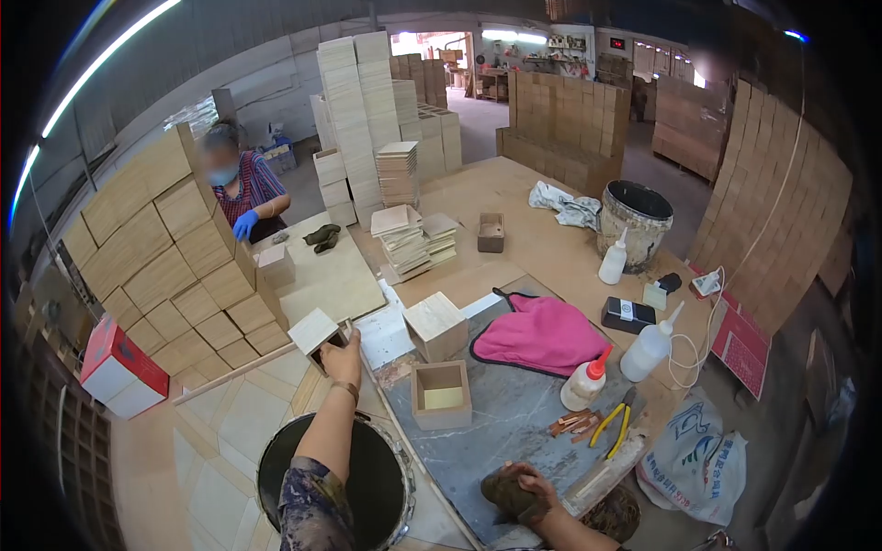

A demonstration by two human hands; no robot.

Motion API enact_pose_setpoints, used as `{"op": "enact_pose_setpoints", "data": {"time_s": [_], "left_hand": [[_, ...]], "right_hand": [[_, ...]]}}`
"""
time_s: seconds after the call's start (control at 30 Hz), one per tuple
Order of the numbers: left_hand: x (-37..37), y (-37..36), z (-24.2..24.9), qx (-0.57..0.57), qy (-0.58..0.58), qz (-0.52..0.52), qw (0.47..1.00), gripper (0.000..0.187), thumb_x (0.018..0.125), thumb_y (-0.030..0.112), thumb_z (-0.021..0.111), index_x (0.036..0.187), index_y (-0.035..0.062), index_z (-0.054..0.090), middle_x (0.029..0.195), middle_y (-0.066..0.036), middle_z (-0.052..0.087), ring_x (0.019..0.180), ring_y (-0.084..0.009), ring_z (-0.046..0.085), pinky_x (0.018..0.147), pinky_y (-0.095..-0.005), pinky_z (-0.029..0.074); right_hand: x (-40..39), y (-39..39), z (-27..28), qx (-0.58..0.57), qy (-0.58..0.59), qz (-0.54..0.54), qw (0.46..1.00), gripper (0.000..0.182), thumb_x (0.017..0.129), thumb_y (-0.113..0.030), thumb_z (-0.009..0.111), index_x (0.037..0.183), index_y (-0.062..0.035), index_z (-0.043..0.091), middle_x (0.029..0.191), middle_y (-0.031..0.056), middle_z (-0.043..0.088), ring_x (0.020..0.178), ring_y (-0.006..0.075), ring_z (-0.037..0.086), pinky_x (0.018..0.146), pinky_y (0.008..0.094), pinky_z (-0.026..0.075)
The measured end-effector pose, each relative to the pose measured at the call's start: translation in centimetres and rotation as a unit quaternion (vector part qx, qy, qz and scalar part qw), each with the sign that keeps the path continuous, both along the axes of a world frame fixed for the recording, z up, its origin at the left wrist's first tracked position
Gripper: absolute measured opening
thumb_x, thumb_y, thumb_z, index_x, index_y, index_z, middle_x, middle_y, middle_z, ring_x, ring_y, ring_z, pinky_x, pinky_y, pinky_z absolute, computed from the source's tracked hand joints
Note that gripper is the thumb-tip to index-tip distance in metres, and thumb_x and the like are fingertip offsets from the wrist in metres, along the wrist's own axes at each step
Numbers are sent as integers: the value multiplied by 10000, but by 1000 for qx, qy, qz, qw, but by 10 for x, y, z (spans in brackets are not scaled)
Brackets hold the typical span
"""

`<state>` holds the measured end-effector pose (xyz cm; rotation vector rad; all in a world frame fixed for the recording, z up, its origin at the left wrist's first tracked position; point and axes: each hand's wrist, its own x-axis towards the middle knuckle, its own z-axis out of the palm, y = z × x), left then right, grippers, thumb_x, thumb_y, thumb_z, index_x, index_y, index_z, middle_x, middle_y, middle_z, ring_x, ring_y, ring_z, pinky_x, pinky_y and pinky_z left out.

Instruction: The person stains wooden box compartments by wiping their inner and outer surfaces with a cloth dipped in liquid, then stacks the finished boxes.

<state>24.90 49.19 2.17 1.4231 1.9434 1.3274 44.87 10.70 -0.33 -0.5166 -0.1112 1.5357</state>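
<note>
My left hand (344,360) reaches out to the left with its fingers closed on the edge of a small wooden box (314,332), which is tilted and shows a dark opening. At the lower middle my right hand (531,491) is wrapped round a dark, crumpled rag (507,496) above the grey work board (478,477). An open wooden box (441,415) with a pale yellowish base inside stands on that board between the hands. Just behind it is a closed-looking wooden box (435,327). Below my left forearm sits a dark round bucket (276,468).
Stacked boxes (175,266) stand at left, near a co-worker (243,184) in a blue glove. Thin wooden panels (404,241) are piled centrally. A pink cloth (542,332), glue bottles (584,384), yellow-handled pliers (608,430) and a stained bucket (634,225) lie to the right.
</note>
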Motion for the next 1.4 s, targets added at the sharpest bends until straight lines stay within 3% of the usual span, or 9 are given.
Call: {"op": "enact_pose_setpoints", "data": {"time_s": [0.1,0.23,0.33,0.43,0.53,0.73,0.87,1.13,1.4], "left_hand": [[-13,19,-9,19,-79,-1,997,778,738,408,754,1269,-80,465,1250,-299,536,1179,-398,517,1022,-400,382],[-31,15,3,73,-137,-38,987,540,865,310,632,1249,-52,519,1229,-262,573,1161,-373,539,989,-384,396],[-64,6,15,52,-219,-23,974,377,911,247,558,1135,-56,577,1088,-203,639,972,-296,606,851,-372,457],[-100,-18,28,49,-334,-59,939,287,928,243,549,1061,-7,595,972,-87,635,884,-174,585,768,-307,471],[-143,-73,48,110,-303,-93,942,201,932,213,558,809,55,539,792,-20,573,680,-93,470,592,-273,391],[-238,-222,73,75,-277,-72,955,148,936,205,578,924,57,582,877,-9,627,754,-71,551,658,-239,444],[-289,-313,72,63,-241,-15,968,185,937,207,578,977,28,599,898,-10,634,787,-67,558,684,-236,449],[-342,-406,63,112,-169,66,977,248,951,245,570,969,-2,591,863,-4,611,798,-75,521,704,-236,438],[-352,-468,14,38,-111,113,987,361,970,340,542,1093,1,552,847,-39,545,795,-116,467,728,-264,424]], "right_hand": [[16,9,44,-8,-209,18,978,438,753,-142,721,1161,-32,606,1010,56,611,955,209,608,831,325,503],[28,48,110,131,-730,51,668,596,778,-224,705,1324,-95,504,881,99,625,798,239,641,723,361,508],[9,80,147,79,-867,119,478,668,778,-230,673,1390,-147,420,872,171,637,776,342,657,715,437,516],[0,105,133,85,-905,157,387,683,773,-241,656,1398,-170,389,926,207,652,826,403,646,730,486,511],[-8,113,125,50,-915,146,374,630,764,-234,662,1347,-168,435,924,217,657,837,400,651,744,490,512],[-7,118,108,28,-877,45,477,430,758,-253,677,1147,-123,546,920,188,668,844,387,650,739,498,501],[-55,100,133,167,-872,-16,460,379,721,-164,718,1065,-119,567,920,157,667,803,364,650,697,472,506],[-232,77,185,588,-765,8,262,290,693,-112,680,977,-111,618,820,83,612,738,257,631,550,345,513],[-371,24,113,610,-771,63,171,308,696,-134,646,991,-59,597,798,87,600,718,237,609,524,335,493]]}}
